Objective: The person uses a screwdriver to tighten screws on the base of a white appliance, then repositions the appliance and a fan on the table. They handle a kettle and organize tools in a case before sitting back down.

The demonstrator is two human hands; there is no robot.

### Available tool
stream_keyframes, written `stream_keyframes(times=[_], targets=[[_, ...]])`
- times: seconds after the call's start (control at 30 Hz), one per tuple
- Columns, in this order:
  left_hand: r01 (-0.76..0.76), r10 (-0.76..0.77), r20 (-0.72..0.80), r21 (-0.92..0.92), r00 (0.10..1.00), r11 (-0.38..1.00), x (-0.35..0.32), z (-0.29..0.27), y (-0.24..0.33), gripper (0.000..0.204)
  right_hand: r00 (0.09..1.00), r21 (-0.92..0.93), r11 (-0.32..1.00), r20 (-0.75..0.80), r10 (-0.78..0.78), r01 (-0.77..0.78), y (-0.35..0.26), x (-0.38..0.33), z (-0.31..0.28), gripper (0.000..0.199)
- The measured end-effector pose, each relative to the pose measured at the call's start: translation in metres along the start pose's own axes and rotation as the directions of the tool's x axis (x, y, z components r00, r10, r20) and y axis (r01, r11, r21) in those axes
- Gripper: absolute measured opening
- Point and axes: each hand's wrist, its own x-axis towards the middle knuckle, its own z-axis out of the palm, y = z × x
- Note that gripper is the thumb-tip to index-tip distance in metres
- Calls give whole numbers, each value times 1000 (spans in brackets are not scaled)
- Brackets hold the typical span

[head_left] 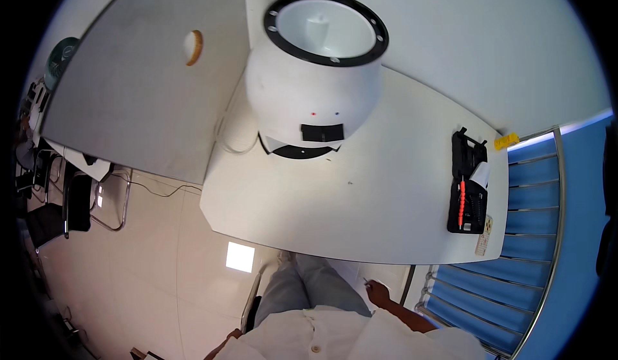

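My right hand is low beside my right thigh, below the table's front edge. Its fingers are closed around a small thin item that is too small to name. My left hand is at the lower edge by the chair's metal armrest; its fingers are mostly hidden. Both hands are away from the tabletop. On the white table stands a large rounded white machine, its wide top opening ringed by a black rim with bolts. Two small lights, red and blue, show on its front.
An open black tool case with an orange flexible shaft lies at the table's right. Beside it are a pale remote-like item and a yellow object. A metal railing borders the right; a grey panel stands left.
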Motion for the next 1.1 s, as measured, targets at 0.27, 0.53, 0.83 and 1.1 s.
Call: stream_keyframes(times=[0.27,0.53,0.83,1.1], targets=[[0,0,-70,-9,998,1000,1,-42,33,49,612,-363,817,543,576,-447,182,-45,182,34],[28,-26,-85,22,996,999,-9,-63,36,46,678,-56,787,472,563,-614,128,-38,193,33],[76,-74,-54,38,996,996,-18,-57,37,42,690,0,787,480,542,-617,128,-26,185,32],[75,-72,-40,55,997,996,-18,-51,46,39,726,28,810,463,508,-585,129,-3,165,32]])
